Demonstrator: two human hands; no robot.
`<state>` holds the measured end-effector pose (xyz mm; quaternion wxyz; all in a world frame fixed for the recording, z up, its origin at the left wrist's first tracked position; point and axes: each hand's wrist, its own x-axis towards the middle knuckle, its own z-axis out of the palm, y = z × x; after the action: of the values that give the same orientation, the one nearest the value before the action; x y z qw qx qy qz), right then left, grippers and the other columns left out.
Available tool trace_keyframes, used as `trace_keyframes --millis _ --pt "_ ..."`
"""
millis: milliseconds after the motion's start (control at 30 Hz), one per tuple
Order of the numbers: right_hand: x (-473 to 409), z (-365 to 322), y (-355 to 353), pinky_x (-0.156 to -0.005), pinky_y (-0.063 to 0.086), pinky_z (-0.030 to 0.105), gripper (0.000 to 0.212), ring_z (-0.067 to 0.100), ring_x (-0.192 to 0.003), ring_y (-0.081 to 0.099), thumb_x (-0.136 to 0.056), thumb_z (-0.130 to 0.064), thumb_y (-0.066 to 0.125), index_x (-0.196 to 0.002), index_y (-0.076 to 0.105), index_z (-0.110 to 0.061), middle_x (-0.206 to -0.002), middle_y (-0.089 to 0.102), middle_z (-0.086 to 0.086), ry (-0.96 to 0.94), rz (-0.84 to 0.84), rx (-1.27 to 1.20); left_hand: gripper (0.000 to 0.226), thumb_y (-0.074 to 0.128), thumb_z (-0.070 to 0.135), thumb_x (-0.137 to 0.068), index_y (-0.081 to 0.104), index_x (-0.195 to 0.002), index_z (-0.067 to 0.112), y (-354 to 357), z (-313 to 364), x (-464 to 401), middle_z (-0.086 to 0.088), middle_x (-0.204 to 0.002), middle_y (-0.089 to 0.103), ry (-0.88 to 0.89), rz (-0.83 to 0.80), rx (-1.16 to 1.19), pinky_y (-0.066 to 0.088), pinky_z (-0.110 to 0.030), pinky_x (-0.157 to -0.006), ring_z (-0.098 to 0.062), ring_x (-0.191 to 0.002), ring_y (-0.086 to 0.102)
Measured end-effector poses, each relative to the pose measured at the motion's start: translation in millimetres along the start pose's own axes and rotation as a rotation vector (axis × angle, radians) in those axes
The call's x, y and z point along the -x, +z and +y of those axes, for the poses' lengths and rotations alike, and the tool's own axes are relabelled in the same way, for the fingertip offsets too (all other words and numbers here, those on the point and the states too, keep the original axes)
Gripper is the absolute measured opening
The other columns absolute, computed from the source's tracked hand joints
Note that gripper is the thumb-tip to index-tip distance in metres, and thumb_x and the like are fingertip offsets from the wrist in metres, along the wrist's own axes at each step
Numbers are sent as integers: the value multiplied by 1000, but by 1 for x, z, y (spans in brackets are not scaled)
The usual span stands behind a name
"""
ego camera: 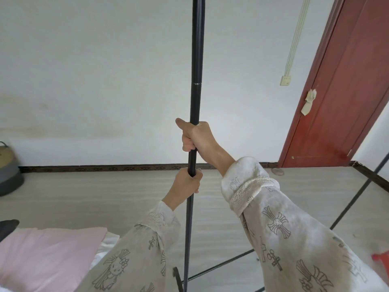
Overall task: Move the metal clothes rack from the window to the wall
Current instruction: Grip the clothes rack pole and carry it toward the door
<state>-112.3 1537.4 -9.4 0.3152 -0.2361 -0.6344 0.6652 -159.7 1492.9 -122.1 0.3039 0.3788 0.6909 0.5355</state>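
Note:
The metal clothes rack (197,60) is black; its upright pole runs from the top of the view down to its base bars near the bottom. My right hand (194,135) grips the pole at mid height, thumb pointing up-left. My left hand (187,184) grips the same pole just below it. A second thin black bar of the rack (362,186) slants along the right side. The white wall (105,70) stands straight ahead, beyond the pole. The rack's top is out of view.
A dark red door (345,91) is at the right, with a wall socket (285,80) beside it. A grey basket (8,175) sits on the floor at far left. Pink bedding (46,256) lies at lower left. Pale wood-look floor (105,197) stretches to the dark skirting.

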Motion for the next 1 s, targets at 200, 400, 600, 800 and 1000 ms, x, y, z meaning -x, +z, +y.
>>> trace_keyframes --millis 200,400,600,800,1000 --pt "-96 8 -11 -44 16 23 52 11 -35 15 -89 -18 56 -52 20 -23 -36 19 -10 10 -130 -29 36 50 15 -90 39 -55 14 -6 1 -88 -6 -50 40 -26 138 0 46 -21 -46 -19 -45 41" --pt "-174 15 -11 -42 25 21 52 12 -35 17 -89 -21 57 -50 23 -21 -37 20 -9 48 -235 13 38 49 20 -89 37 -53 14 -22 -8 -159 -6 -47 42 -48 238 -28 39 -16 -41 -14 -39 41" --pt "-253 22 -6 -46 18 26 55 12 -34 17 -89 -22 57 -47 22 -20 -35 21 -8 47 -252 17 39 45 21 -91 36 -54 13 -44 -14 -236 -7 -44 43 -27 209 -34 40 -21 -46 -8 -31 39" --pt "-335 32 11 -37 17 19 57 11 -30 17 -88 -17 56 -43 22 -22 -33 21 -9 17 -143 -17 39 45 20 -91 34 -54 14 -78 -22 -320 -7 -45 42 15 122 -40 38 -15 -40 -9 -31 39" --pt "-407 41 22 -36 19 18 62 12 -30 17 -88 -19 57 -36 23 -24 -32 22 -8 -5 -54 -11 37 46 21 -91 35 -56 14 -106 -30 -396 -6 -46 43 43 1 -48 40 -15 -42 -8 -32 40"
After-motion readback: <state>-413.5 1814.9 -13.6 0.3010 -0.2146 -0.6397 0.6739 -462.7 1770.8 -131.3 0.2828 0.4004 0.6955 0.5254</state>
